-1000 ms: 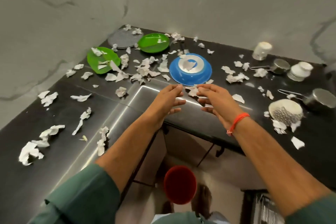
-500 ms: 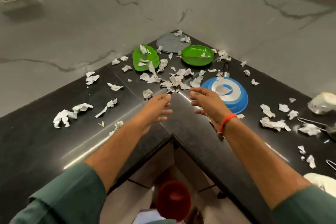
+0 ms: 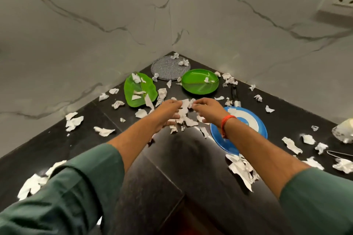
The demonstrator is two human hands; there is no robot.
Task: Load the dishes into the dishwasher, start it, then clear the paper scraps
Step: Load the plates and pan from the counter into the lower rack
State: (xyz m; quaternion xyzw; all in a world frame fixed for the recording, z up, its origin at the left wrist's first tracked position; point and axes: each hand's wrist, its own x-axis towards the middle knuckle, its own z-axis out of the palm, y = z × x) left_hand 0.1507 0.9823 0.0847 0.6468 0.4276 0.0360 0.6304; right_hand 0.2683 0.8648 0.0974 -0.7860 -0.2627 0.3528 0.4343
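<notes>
White paper scraps [image 3: 185, 111] lie heaped at the inner corner of the black counter [image 3: 95, 145]. My left hand [image 3: 166, 114] and my right hand [image 3: 208, 111] meet at the heap from either side, fingers curled into it, with a clump of scraps pinched between them. More scraps are strewn over the counter, such as a pile [image 3: 241, 171] under my right forearm. A blue plate with a white centre [image 3: 252, 128] sits just right of my right wrist. Behind the heap are a green leaf-shaped plate [image 3: 140, 89], a round green plate [image 3: 200, 82] and a grey glass plate [image 3: 170, 67].
Marble walls meet in the corner behind the plates. A metal utensil [image 3: 235, 96] lies behind the blue plate. A white cup [image 3: 343, 133] and metal tongs [image 3: 339, 153] sit at the right edge. A wall socket [image 3: 343, 0] is top right.
I have leaned in closer to the corner. Both hands moved forward from above the counter edge to the scrap heap and closed on it.
</notes>
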